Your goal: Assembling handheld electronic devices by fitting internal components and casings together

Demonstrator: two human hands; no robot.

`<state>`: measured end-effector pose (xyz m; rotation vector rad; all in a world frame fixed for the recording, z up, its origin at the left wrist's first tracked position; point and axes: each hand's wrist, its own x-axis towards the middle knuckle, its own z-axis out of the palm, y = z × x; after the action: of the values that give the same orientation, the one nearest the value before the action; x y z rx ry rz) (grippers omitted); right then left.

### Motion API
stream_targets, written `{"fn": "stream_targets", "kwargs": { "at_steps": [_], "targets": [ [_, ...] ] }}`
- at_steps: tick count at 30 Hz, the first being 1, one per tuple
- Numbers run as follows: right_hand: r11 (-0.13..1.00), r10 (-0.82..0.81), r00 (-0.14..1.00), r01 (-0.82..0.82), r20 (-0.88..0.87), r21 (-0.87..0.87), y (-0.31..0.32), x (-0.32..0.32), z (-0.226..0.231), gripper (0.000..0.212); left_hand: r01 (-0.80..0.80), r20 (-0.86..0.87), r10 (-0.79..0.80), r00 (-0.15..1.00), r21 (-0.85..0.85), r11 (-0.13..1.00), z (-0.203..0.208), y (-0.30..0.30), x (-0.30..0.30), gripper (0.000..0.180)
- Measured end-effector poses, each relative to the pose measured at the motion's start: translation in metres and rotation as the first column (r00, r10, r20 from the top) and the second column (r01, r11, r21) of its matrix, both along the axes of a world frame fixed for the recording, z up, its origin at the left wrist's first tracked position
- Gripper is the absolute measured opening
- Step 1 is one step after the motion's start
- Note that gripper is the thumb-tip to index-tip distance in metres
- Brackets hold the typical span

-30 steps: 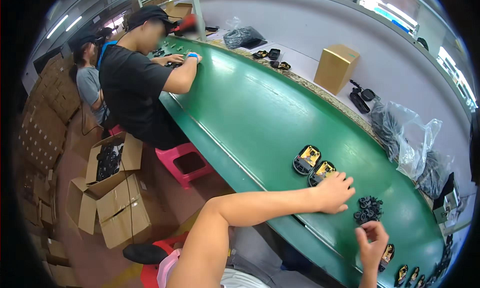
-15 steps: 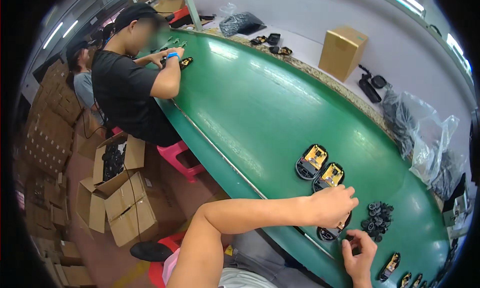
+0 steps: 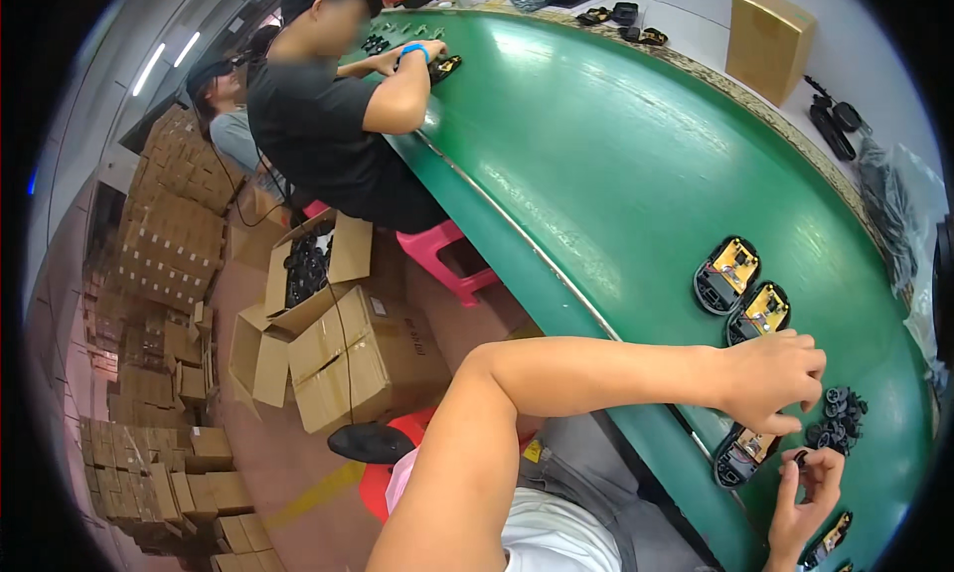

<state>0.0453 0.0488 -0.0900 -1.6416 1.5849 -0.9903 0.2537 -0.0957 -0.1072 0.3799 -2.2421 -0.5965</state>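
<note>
Two hands among open black housings on a green bench (image 3: 596,194).
Up-left of the left fingers, two housings (image 3: 728,276); below them, another housing (image 3: 741,461). Left hand (image 3: 770,378) curled, grip unclear; right hand (image 3: 813,488) pinching a small black part (image 3: 800,460), black pile (image 3: 838,420) just above its fingers.

Green table (image 3: 586,174), shiny. On it: two open black cases (image 3: 726,276) with yellow insides, side by side; third case (image 3: 741,460) by near edge, partly covered; heap of small black parts (image 3: 838,420) just beside; small green pieces (image 3: 404,28), far end.
</note>
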Motion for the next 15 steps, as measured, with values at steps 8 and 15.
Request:
{"fn": "stream_targets", "kwargs": {
  "at_steps": [8,15],
  "targets": [
    [0.996,-0.079,0.989,0.083,0.124,-0.029,0.009,0.014,0.0,0.019,0.251,-0.17,-0.241,0.956,0.036,0.967,0.004,0.022,-0.007,0.023],
    [0.996,-0.065,0.982,0.075,0.177,-0.053,0.004,0.025,0.007,0.027,0.147,-0.195,-0.157,0.968,-0.067,0.987,0.004,0.028,-0.001,0.02]
  ]
}}
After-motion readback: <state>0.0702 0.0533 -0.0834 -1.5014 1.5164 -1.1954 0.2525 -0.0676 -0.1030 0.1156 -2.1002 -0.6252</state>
